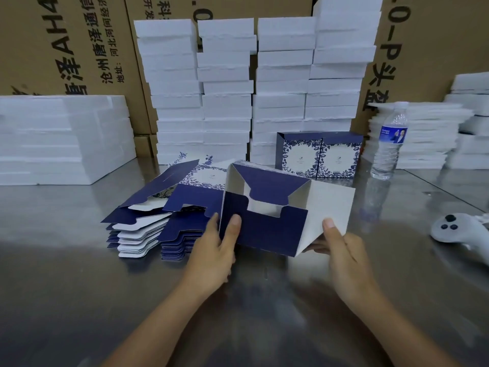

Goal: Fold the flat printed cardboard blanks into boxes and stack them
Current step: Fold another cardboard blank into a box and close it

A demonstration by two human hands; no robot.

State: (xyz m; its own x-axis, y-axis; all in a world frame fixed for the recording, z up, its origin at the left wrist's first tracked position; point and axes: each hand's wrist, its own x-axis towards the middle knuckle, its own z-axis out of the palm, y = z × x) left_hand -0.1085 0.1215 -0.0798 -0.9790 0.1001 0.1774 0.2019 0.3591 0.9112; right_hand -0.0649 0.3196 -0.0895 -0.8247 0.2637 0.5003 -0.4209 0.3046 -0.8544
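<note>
— Looking down from the head camera onto a steel table (79, 274). Holding what?
— Holding a half-folded box (264, 229), lifted just above the table near the middle, open end toward the camera. Navy outside, white inside.
— Gripped how on the left?
— Clamped at its left edge by the left hand (215, 250): thumb pressed flat on the navy front flap, fingers wrapped behind the edge.
— And on the right?
— Pinched by the right hand (341, 255) at the lower corner of the white side flap, thumb on top, fingers underneath. Swung out to the right, that flap, not tucked in.
— Bottom flaps?
— Partly overlapped, with a notch-shaped gap between them.
— Just left of the box?
— Lying on the table, a pile of flat blanks (143, 234), navy and white, fanned unevenly, with a blue leaf print on the top ones.
— Behind the box?
— Standing side by side and touching, two finished boxes (318, 154), blue leaf borders round a white panel.
— Further back?
— Stacked in four tall columns, white foam trays (227, 88), against brown cartons (66, 43) printed in black characters. More white foam piled at far left and far right.
— To the right?
— Upright near the finished boxes, a water bottle (389, 147) with a blue label. Nearer the right edge, lying on the table, a white controller (455, 230) with dark buttons.
</note>
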